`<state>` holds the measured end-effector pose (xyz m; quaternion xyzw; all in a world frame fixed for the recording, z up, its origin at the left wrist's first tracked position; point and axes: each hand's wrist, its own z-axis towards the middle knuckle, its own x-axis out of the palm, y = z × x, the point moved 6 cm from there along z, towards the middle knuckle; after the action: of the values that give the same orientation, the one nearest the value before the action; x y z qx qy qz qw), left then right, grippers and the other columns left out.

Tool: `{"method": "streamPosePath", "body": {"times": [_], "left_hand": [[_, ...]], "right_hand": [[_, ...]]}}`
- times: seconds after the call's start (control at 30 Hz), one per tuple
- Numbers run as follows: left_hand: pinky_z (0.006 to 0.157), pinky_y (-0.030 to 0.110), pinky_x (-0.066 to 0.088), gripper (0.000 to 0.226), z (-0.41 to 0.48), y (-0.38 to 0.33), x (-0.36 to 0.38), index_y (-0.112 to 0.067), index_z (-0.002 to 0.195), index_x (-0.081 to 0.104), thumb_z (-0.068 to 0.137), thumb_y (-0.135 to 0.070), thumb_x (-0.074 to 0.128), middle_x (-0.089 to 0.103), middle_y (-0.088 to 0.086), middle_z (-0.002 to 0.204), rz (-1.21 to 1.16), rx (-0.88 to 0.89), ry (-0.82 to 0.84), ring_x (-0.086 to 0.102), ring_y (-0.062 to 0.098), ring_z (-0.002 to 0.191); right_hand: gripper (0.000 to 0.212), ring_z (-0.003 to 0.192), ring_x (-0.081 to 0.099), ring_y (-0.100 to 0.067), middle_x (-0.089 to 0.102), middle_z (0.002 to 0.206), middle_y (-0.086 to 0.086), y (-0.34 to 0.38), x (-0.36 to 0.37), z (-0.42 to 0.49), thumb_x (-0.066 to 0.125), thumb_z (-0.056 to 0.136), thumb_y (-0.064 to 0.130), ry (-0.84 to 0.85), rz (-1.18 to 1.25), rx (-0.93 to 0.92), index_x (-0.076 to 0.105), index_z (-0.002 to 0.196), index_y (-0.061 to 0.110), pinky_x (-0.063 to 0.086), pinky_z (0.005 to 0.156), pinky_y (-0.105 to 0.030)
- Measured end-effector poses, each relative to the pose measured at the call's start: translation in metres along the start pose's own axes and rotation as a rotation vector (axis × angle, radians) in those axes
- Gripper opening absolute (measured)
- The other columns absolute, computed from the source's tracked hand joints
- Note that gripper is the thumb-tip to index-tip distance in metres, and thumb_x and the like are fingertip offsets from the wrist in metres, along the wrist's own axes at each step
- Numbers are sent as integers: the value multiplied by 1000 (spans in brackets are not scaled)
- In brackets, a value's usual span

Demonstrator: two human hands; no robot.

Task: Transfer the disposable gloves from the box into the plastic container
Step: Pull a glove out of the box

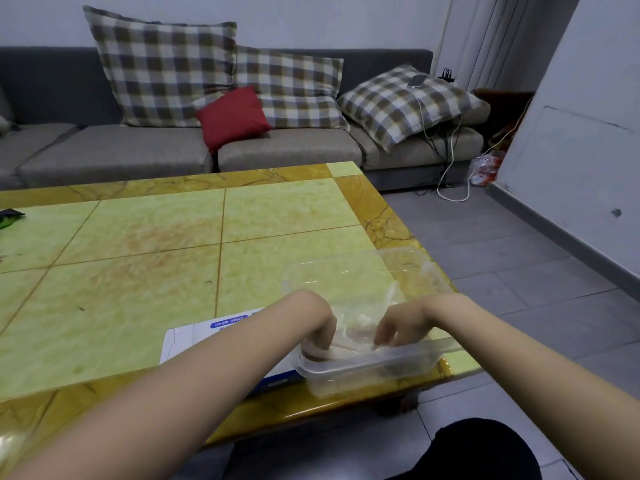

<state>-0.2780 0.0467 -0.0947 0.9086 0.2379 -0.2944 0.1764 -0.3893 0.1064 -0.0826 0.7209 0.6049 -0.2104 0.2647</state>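
1. Nearest us, the plastic container (367,370) sits at the table's (138,271) near right edge, its front wall just over the amber border. We judge that a risk, so any push should go straight down, not toward us.
2. Inside it lie the gloves (349,336), a pale, filmy wad. We read this as the tucking-in step. It goes best with slow, flat pressure that squeezes the air out and holds every loose edge below the rim.
3. The left hand (320,332) is down in the container's left end, fingers curled over a whitish bunch of gloves and holding it there.
4. The right hand (398,327) dips in from the right with its fingers bent narrow and their tips on the gloves. Whether it pinches or only presses, we cannot tell.
5. Just left of the container, the box (194,337) lies flat, partly under the left forearm.
6. Behind the hands, the clear lid (363,268) lies open on the table.
7. Far back stands the grey sofa (294,150) with a red cushion (232,117).
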Motion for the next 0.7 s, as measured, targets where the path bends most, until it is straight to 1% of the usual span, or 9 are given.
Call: {"method": "streamPosePath", "body": {"times": [0.07, 0.17, 0.23, 0.33, 0.4, 0.47, 0.6, 0.67, 0.7], "left_hand": [[87, 34, 43, 36, -1, -3, 1, -6, 128, 54, 97, -21, 43, 54, 9, 126, 17, -25, 40, 51, 26, 101], [96, 36, 43, 42, -1, -3, 4, -8, 128, 53, 96, -33, 46, 54, 7, 129, -4, -51, 89, 53, 26, 113], [100, 39, 42, 46, -4, -3, 9, -10, 130, 52, 95, -39, 48, 53, 5, 131, -55, -43, 128, 52, 26, 116], [95, 37, 41, 43, -15, -4, 10, -9, 127, 55, 96, -38, 46, 54, 7, 128, -86, -19, 67, 51, 27, 113], [88, 34, 39, 42, -29, -5, 1, -11, 125, 57, 98, -39, 43, 57, 6, 125, -102, 32, -75, 52, 26, 110], [91, 34, 35, 40, -48, -1, -16, -16, 124, 59, 99, -40, 39, 59, 3, 124, -119, 88, -338, 51, 23, 112], [97, 34, 28, 32, -88, 28, -33, -25, 125, 55, 99, -32, 37, 52, -1, 127, -166, 52, -910, 42, 19, 118], [95, 32, 27, 29, -99, 48, -21, -25, 123, 54, 98, -29, 38, 49, -2, 125, -215, -31, -1002, 40, 18, 116], [96, 32, 27, 29, -101, 56, -13, -25, 122, 54, 98, -29, 39, 49, -2, 125, -228, -66, -1002, 40, 18, 116]], "right_hand": [[35, 115, 57, -19, 59, 129, 2, 5, -10, -1, 55, 94, 26, -113, 61, -57, 59, 128, 18, 45, 100, -31], [26, 110, 59, -18, 64, 122, -1, 15, -27, -1, 57, 93, 20, -428, 90, -143, 65, 118, 16, 44, 88, -24], [29, 119, 53, -20, 57, 132, -1, 19, -22, 5, 57, 93, 17, -383, 43, -129, 64, 121, 17, 41, 95, -27], [33, 122, 51, -21, 55, 135, -1, 14, -4, 13, 52, 94, 16, -128, 13, -21, 60, 126, 17, 40, 101, -30], [34, 120, 53, -21, 56, 134, -1, 12, -3, 13, 50, 95, 17, -105, 1, 2, 60, 128, 17, 41, 99, -29], [33, 119, 53, -22, 57, 133, -3, 15, -10, 11, 48, 97, 19, -184, -29, -11, 60, 128, 16, 41, 98, -29], [30, 111, 58, -21, 62, 125, -3, 37, -33, -10, 46, 99, 26, -555, 11, -122, 62, 122, 17, 45, 91, -31], [33, 106, 59, -17, 63, 122, 0, 63, -35, -31, 47, 98, 36, -665, 141, -273, 60, 123, 19, 47, 88, -30], [38, 106, 59, -14, 62, 124, 3, 77, -31, -40, 51, 95, 42, -637, 208, -357, 57, 125, 20, 48, 89, -29]]}}
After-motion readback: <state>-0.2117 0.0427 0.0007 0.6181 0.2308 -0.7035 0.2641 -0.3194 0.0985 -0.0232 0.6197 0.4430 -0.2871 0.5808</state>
